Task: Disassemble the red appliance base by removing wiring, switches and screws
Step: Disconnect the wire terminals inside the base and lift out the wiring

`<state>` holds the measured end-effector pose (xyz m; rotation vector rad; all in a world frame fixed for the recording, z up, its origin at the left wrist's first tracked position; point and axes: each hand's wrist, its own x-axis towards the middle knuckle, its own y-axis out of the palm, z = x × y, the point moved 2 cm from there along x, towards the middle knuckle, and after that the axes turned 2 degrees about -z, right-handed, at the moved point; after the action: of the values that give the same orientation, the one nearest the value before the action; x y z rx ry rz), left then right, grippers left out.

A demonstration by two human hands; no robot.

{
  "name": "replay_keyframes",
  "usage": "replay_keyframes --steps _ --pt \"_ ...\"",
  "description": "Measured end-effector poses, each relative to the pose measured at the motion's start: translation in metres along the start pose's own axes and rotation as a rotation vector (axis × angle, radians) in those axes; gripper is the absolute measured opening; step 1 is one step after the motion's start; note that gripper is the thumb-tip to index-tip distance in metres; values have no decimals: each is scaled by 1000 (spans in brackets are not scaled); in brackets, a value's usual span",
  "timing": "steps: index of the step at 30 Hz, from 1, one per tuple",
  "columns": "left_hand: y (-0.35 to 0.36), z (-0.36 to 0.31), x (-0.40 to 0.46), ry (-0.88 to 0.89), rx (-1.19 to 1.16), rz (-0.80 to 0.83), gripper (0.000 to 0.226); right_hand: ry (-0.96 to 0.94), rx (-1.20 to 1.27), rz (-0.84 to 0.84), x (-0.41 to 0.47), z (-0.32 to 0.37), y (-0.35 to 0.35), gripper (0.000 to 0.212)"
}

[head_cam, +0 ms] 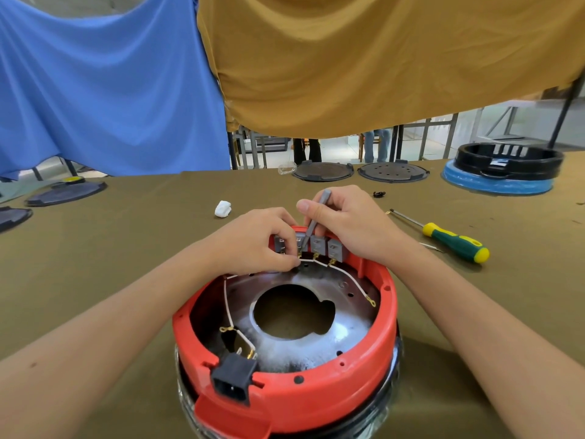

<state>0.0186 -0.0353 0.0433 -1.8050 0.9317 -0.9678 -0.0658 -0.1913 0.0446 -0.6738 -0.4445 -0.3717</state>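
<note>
The red appliance base [364,384] lies upside down on the table in front of me, open side up. A row of grey switches [319,243] sits along its far inner wall, joined by a white wire [228,307] with brass terminals. A black power socket [232,380] is fixed at the near rim. My left hand [256,240] pinches the wire's terminal below the switches. My right hand [348,221] grips a thin grey tool [311,223], whose tip is down between two switches.
A green and yellow screwdriver [452,239] lies to the right of the base, with a thin metal pick [431,247] beside it. A white wad [222,208] sits behind my left hand. Dark round plates [323,171] and a black ring on a blue base [503,171] line the far edge.
</note>
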Motion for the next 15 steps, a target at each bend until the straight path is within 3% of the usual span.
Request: replay_keyframes --steps 15 --pt "0 -1 0 -10 -6 9 10 31 24 8 2 -5 1 39"
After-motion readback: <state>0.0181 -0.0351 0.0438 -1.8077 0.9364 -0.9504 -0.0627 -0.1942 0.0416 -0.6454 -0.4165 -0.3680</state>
